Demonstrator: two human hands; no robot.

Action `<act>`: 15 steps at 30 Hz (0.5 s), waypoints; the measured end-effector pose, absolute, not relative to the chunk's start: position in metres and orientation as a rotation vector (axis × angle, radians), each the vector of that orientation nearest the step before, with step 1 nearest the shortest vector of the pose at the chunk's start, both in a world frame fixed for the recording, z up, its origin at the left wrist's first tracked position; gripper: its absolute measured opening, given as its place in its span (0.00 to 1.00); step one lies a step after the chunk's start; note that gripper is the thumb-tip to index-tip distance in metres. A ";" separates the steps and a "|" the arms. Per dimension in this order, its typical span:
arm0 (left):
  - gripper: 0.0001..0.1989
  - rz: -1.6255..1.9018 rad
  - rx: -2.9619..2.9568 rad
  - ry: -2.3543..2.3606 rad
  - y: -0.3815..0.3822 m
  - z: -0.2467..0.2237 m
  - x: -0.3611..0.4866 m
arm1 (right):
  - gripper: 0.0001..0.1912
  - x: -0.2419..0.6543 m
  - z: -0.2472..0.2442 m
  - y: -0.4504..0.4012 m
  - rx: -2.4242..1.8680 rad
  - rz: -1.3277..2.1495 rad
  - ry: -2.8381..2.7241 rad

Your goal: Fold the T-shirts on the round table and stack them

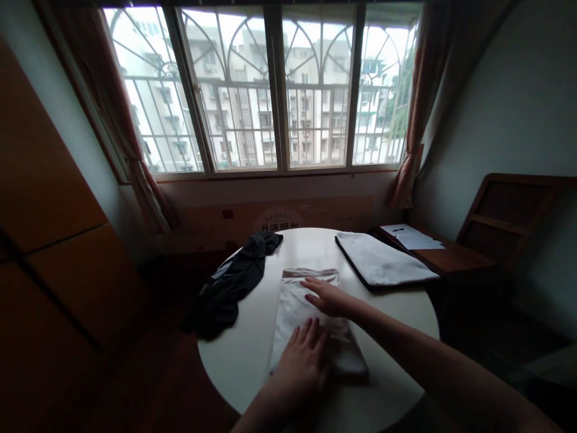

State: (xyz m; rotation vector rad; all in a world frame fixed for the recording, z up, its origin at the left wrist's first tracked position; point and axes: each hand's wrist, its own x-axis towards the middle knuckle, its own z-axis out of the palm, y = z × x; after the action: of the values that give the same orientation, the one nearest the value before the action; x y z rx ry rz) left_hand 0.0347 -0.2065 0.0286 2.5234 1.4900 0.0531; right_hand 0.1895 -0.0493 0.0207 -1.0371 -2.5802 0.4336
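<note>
A folded white garment (288,300) lies flat near the middle of a round white table (234,367). My left hand (306,358) rests on its lower part, fingers stretched out and pointing away from me. Farther up, my right hand (329,296) reaches in from the right, its fingers extended over the cloth near the upper edge. Both hands look flat on the fabric and neither grips it. What kind of garment it is cannot be made out.
Dark clothing (238,282) lies crumpled over the table's left edge. A folded white and black cloth (383,258) is at the right edge. Beyond it, a wooden chair (469,255) bears paper sheets (412,236) and a pen. A barred window (277,90) is behind.
</note>
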 end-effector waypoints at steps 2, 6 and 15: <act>0.34 0.046 2.458 1.532 -0.212 0.022 0.032 | 0.31 0.176 0.009 -0.031 -1.053 0.367 -2.688; 0.34 0.084 2.418 1.542 -0.214 0.012 0.023 | 0.31 0.170 -0.002 0.000 -1.169 0.307 -2.767; 0.35 0.271 2.532 1.525 -0.217 0.001 0.017 | 0.28 0.164 0.020 0.000 -1.299 0.125 -2.601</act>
State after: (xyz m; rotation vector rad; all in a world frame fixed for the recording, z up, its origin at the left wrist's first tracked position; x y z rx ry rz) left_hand 0.0166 -0.2170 0.0013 2.5319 1.5252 0.2709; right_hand 0.1644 -0.0003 0.0197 -1.2994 -2.6006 0.1249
